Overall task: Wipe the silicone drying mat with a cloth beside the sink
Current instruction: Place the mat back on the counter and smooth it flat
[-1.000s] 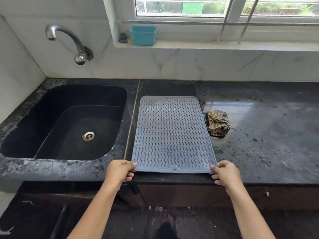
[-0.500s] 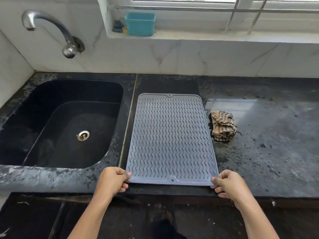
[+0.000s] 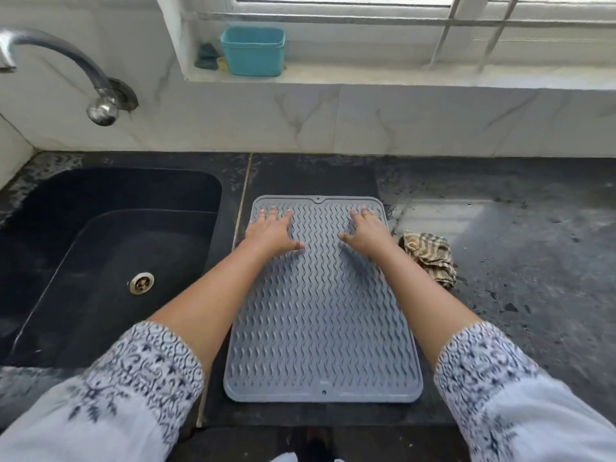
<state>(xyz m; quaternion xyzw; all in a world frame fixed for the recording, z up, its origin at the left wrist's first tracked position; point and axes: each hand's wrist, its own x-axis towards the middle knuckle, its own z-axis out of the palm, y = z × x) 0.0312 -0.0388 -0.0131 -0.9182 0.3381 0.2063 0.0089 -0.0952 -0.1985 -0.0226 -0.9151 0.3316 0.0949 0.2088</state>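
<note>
A grey ribbed silicone drying mat (image 3: 320, 321) lies flat on the black stone counter just right of the sink. My left hand (image 3: 271, 231) rests palm down with spread fingers on the mat's far left part. My right hand (image 3: 365, 233) lies the same way on its far right part. Both hold nothing. A crumpled brown striped cloth (image 3: 430, 256) sits on the counter just right of the mat, close to my right forearm, untouched.
The black sink (image 3: 110, 261) with its metal drain (image 3: 141, 282) is at the left, a curved tap (image 3: 66, 65) above it. A teal tub (image 3: 252, 51) stands on the window sill. The counter (image 3: 520, 278) stretches to the right, wet and speckled.
Both hands let go of the mat's near corners and reached forward onto its far end, palms flat. The mat now lies flat, slightly further from the edge. The view moved closer.
</note>
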